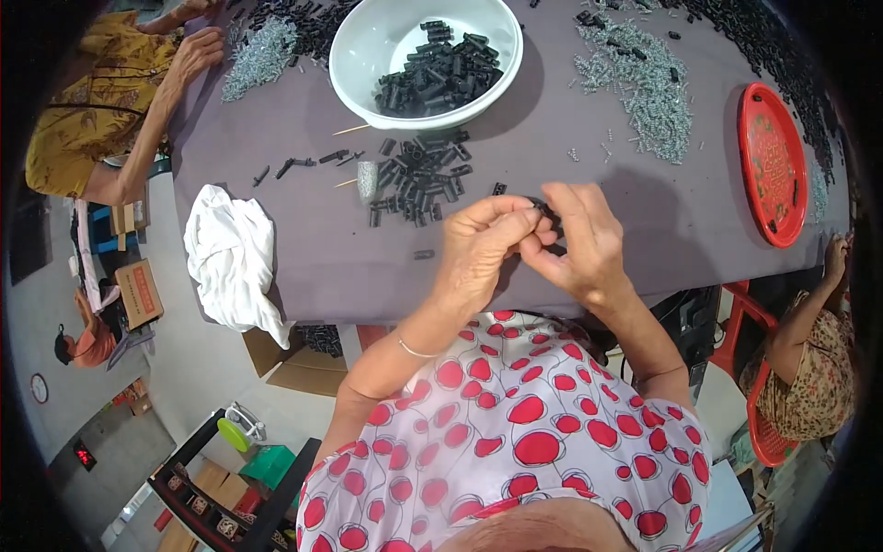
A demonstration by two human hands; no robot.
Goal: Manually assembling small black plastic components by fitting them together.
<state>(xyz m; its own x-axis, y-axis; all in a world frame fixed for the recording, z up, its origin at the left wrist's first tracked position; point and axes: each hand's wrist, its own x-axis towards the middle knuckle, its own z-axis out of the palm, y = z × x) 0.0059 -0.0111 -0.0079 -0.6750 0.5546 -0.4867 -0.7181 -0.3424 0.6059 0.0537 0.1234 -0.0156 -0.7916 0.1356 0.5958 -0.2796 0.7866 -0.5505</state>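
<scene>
Close together over the front of the table, my left hand [487, 241] and my right hand [581, 237] both pinch a small black plastic part [549, 219]. Fingers cover most of it, so its exact shape is hidden. Just left of my hands lies a heap of black tubular plastic parts [423, 179], with a grey cylinder [368, 181] standing at its left side. One loose black part [499, 189] rests beyond my left fingers. A white bowl [345, 64] behind the heap holds many similar black parts.
Metal springs [644, 92] lie spread at the far right, with another spring pile [260, 60] at the far left. A red oval tray [747, 166] sits near the right edge. A crumpled white cloth [230, 248] lies at the left edge. Other people [101, 101] sit at both sides.
</scene>
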